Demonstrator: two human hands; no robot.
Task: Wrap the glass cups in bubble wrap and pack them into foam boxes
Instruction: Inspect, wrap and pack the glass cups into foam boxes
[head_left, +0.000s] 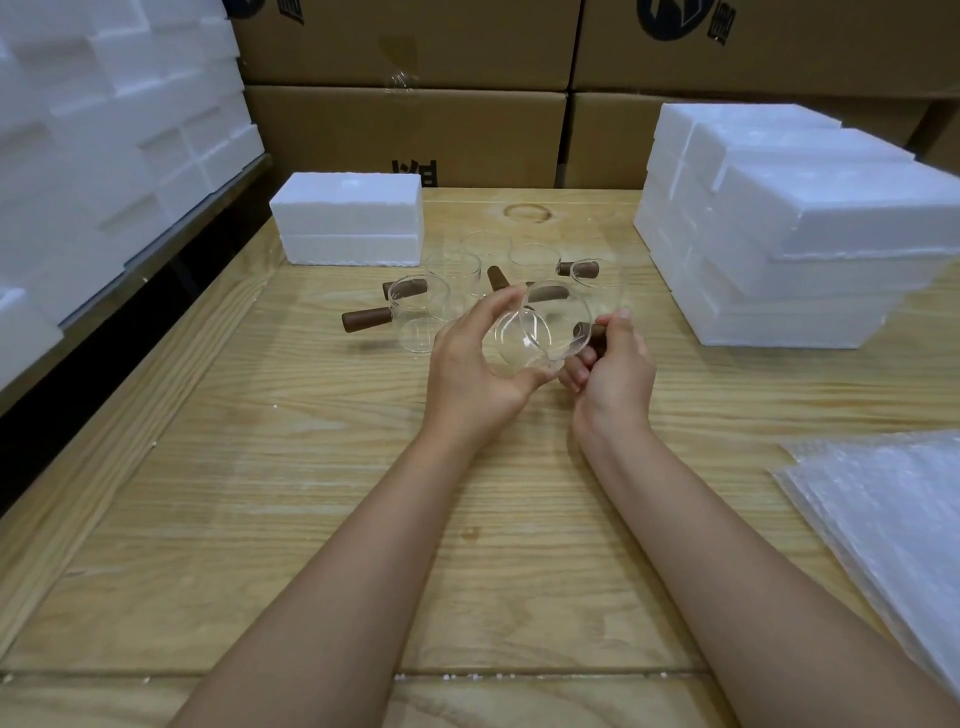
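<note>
Two hands meet above the middle of the table (311, 467) in the head view, sharing one glass cup (540, 332) held clear of the wood and tipped on its side, its open mouth turned towards the camera. The left hand (470, 364) wraps the clear body, thumb below and fingers curved over the top. The right hand (610, 364) has its fingers curled round the cup's brown wooden handle (587, 331), thumb on top.

Just behind the hands, the other glass cups (421, 312) stand close together on the table, their brown handles pointing different ways; how many there are is hard to tell through the glass. Behind them to the left, a closed white foam box (348, 223) sits on the table. A stack of foam boxes (779, 234) fills the far right of the table. Sheets of bubble wrap (883, 519) lie at the near right edge, well apart from the hands.

Cardboard cartons (405, 130) are stacked along the back, and more white foam pieces (104, 130) are piled up on the left, beyond the table.
</note>
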